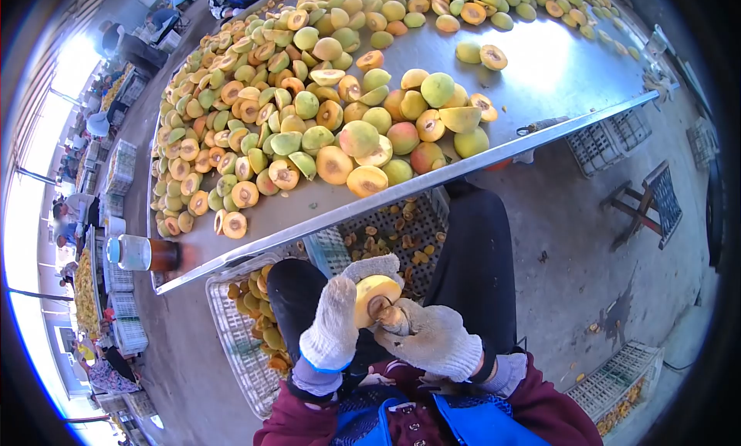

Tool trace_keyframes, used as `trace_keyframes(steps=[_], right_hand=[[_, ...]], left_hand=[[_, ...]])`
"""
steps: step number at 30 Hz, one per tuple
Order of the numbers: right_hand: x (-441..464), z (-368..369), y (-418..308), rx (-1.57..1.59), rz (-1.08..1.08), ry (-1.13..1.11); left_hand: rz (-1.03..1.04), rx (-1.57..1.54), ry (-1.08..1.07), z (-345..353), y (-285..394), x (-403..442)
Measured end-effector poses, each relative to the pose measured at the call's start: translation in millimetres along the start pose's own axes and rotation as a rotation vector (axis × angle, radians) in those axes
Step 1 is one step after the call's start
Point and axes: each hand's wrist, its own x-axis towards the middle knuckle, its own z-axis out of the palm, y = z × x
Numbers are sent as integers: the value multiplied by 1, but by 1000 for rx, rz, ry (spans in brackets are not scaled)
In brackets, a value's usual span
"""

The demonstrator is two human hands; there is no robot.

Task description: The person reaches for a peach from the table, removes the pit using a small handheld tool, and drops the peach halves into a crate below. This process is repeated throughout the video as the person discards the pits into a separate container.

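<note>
In my gloved left hand is a peach half, its cut face with the brown pit cavity turned toward my right hand. My right hand, also in a pale knitted glove, is closed, and its stained thumb and fingertips press at the middle of the cut face. Whatever lies between those fingertips is hidden. Both hands are above my lap, in front of the table's edge. Below and beyond them, a dark crate between my knees contains pits and scraps.
A metal table bears a large pile of halved peaches. On its left corner stands a jar of brown liquid. A white crate of peach pieces sits by my left leg. At right are a stool and another crate.
</note>
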Motion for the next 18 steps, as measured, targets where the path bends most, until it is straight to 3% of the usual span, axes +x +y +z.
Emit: trace_keyframes(steps=[2, 4, 5, 7, 8, 9, 11, 12, 14, 18], right_hand=[[1, -1, 0, -31, 30, -37], [2, -2, -1, -77, 68, -123], [2, -4, -1, -80, 64, -122], [2, -10, -2, 129, 51, -120], [3, -13, -2, 131, 54, -112], [4, -18, -4, 199, 80, -171], [4, -21, -7, 268, 110, -231], [5, -20, -10, 345, 181, -274], [5, -20, -14, 386, 218, -299], [6, -19, -9, 362, 227, -291]], left_hand=[[-37, 52, -35, -10, 11, 5], [-324, 225, -228, -17, 32, 10], [-320, 226, -226, -18, 31, 11], [219, 224, -332, -16, 25, 13], [101, 286, -164, -9, 21, 5], [284, 144, -189, -3, 6, -1], [374, 76, 20, 11, -15, -10], [375, 74, 21, 13, -23, -8], [554, 76, 203, 13, -36, -5], [297, 343, 300, 27, 2, -1]])
